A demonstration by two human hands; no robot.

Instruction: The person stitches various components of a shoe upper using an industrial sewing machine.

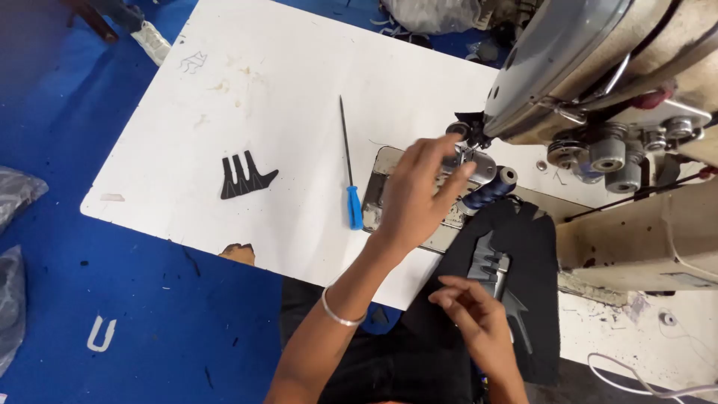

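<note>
black fabric, a dark flat cut panel [535,247] with a grey toothed overlay piece [490,263] lying on it, is sitting right of the frame's centre, draped off the white counter [247,112] edge just below the grey industrial sewing machine [598,67]. its long axis is running roughly top to bottom of the frame, the upper end pointing up toward the machine's needle area.

the left hand [415,196] is reaching over the metal needle plate [385,168], fingers [441,150] loosely curled and closing on the small metal part at the presser foot; whether they are actually gripping it i cannot tell. the right hand [479,318], lower centre-right, is pinching the grey overlay's lower end between thumb and fingertips.

as a judgement: the left fingertips are working very close to the needle, so a stray pedal press could be catching them. the overlay, held only at one end, could be sliding askew on the panel. a blue-handled screwdriver [351,176] and a spare black toothed cutout [243,177] are lying left of centre.
</note>
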